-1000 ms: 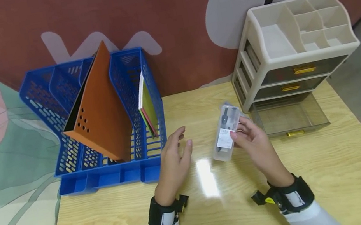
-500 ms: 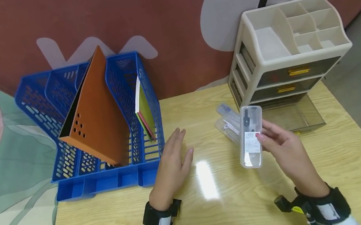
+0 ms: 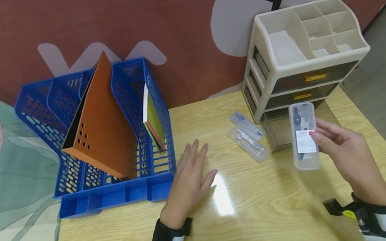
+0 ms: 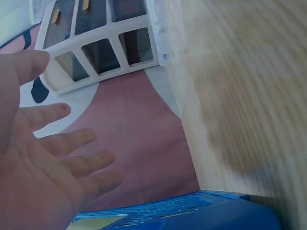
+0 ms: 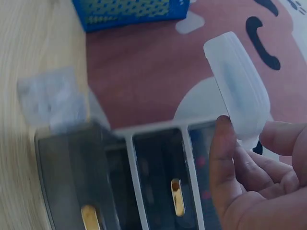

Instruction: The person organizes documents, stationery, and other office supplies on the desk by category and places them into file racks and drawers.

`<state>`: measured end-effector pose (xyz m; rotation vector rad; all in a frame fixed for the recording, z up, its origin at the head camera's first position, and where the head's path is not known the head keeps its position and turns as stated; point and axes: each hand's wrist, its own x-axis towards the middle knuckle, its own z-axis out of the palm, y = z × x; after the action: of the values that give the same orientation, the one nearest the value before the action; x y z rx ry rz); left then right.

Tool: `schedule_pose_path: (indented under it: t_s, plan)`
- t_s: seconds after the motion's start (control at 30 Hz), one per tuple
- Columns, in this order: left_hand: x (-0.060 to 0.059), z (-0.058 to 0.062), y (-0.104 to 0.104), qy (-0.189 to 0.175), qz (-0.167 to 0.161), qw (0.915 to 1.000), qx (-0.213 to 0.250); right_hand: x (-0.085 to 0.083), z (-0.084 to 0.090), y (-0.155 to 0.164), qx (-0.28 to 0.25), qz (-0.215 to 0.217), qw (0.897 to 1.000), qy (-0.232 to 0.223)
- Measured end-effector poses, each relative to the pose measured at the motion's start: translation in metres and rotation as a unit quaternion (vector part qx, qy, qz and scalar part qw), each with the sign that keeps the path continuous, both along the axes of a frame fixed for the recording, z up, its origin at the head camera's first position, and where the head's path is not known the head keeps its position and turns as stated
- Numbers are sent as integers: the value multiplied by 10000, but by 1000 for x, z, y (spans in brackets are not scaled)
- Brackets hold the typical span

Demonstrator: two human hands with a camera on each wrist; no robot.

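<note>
Pinching a clear plastic compass case [image 3: 304, 135] between thumb and fingers, the right hand [image 3: 348, 155] held it upright above the wooden table [image 3: 269, 218], in front of the beige drawer organizer [image 3: 304, 56] and its open bottom drawer. The left hand [image 3: 191, 179] lay flat with fingers spread on the table, just beside the blue file rack [image 3: 113, 192]. Two more clear cases [image 3: 248, 137] lay between the hands.

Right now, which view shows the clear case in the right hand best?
The head view: the clear case shows whole, label facing up, pinched by the right hand. The right wrist view shows only its blurred rounded end above the fingers. The left wrist view misses it.
</note>
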<state>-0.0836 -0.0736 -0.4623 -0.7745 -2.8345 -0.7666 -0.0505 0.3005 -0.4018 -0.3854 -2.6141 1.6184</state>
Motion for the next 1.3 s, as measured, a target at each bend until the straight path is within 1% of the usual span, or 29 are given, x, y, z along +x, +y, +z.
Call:
schedule_pose_path:
  t_s: [0.1, 0.3, 0.37, 0.53, 0.67, 0.77, 0.87, 0.93, 1.07, 1.17, 1.3]
  plan:
    - [1, -1, 0, 81, -110, 9997, -198, -5, -2, 10, 385, 130, 9992, -45]
    - [4, -3, 0, 282, -246, 9980, -510, -17, -6, 22, 871, 453, 9947, -311]
    - [5, -3, 0, 320, -260, 9975, -569, -21, -8, 24, 940, 582, 9931, -387]
    - [6, -3, 1, 397, -321, 9961, -718, -31, -7, 33, 927, 974, 9887, -656]
    - [7, -5, 1, 471, -391, 9942, -884, -40, -4, 43, 1093, 1334, 9804, -952]
    - [8, -7, 0, 569, -414, 9925, -1002, -47, -1, 48, 1221, 1611, 9733, -1085]
    - [9, -8, -1, 597, -430, 9918, -1047, -55, 1, 51, 1190, 1898, 9681, -1120]
    - [11, -10, -1, 558, -432, 9918, -1067, -59, 1, 52, 1081, 2107, 9649, -1135]
    - [13, -10, 0, 462, -441, 9924, -1055, -70, 0, 56, 1037, 2434, 9533, -1459]
    - [14, -10, 2, 421, -448, 9926, -1044, -78, 0, 58, 994, 2519, 9452, -1820]
    - [14, -9, 3, 426, -470, 9922, -1072, -87, -3, 61, 792, 2524, 9412, -2100]
